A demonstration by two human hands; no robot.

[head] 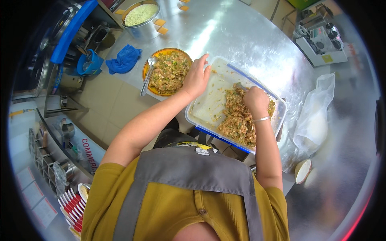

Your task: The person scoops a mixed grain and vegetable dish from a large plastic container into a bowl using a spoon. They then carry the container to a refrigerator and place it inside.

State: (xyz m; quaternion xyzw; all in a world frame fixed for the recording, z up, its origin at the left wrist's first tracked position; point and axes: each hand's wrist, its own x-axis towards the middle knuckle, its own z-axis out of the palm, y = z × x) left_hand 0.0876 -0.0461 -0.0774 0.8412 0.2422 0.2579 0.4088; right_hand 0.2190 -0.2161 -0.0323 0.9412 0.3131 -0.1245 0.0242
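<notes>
My right hand [257,101] grips a metal utensil [242,87], likely a spoon, whose tip is in a chopped meat-and-vegetable filling [236,123]. This filling is heaped on the right side of a clear plastic container [208,102] with blue edge clips. Smears and bits of it cling to the container's bare left side. My left hand [196,76] hovers at the container's left rim, thumb apart from the fingers and nothing visible in it; whether it touches the rim is unclear. Beside it, a yellow-orange plate [145,73] holds more filling, with a metal spoon [147,75] resting on its left edge.
A blue cloth [124,59] lies left of the plate on the steel table [235,39]. Behind stands a round metal pot [141,28] with a woven-patterned liner. To the right are a clear plastic bag [313,120], a small bowl [303,171] and a boxy appliance [321,45].
</notes>
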